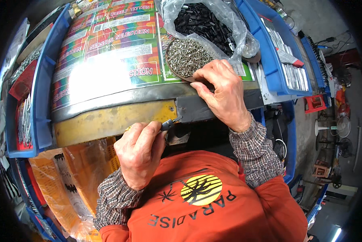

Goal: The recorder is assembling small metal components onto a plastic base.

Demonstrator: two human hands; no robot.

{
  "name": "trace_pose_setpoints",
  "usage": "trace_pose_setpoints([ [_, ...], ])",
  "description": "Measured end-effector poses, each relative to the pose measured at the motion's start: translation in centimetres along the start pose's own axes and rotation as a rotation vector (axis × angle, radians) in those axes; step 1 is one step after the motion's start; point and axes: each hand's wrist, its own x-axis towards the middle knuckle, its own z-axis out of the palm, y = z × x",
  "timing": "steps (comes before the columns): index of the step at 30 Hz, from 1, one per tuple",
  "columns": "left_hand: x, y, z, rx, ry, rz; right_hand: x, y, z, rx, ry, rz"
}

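Closed in a pinch, my left hand holds a small dark plastic piece with a metal tip in front of the bench edge. My right hand is at the near right rim of a shallow round dish, its thumb and fingers bent together. Whatever lies between those fingertips is too small or hidden to make out. Small shiny metal pins fill the dish. Behind it, a clear plastic bag lies open with many black plastic parts inside.
Blue bins with metal parts flank the bench on the left, and another blue bin holds silvery strips on the right. Colourful printed sheets cover the bench top. A yellow strip runs along its front edge. Orange crates stand below left.
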Motion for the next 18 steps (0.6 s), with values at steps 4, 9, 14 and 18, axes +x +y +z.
trace_pose_setpoints([
  [4,0.0,0.5,-0.3,0.014,-0.069,-0.037,0.3,0.1,-0.2,0.070,-0.046,0.054],
  [9,-0.1,0.7,-0.5,-0.071,-0.108,-0.111,-0.4,-0.6,-0.3,0.222,0.025,0.079],
  [14,-0.1,1.1,-0.5,-0.112,-0.132,-0.139,-2.5,-3.5,-1.1,0.526,-0.055,0.057],
  [18,0.0,1.5,-0.6,-0.132,-0.133,-0.122,-3.2,-4.2,-0.4,0.546,-0.025,-0.087],
])
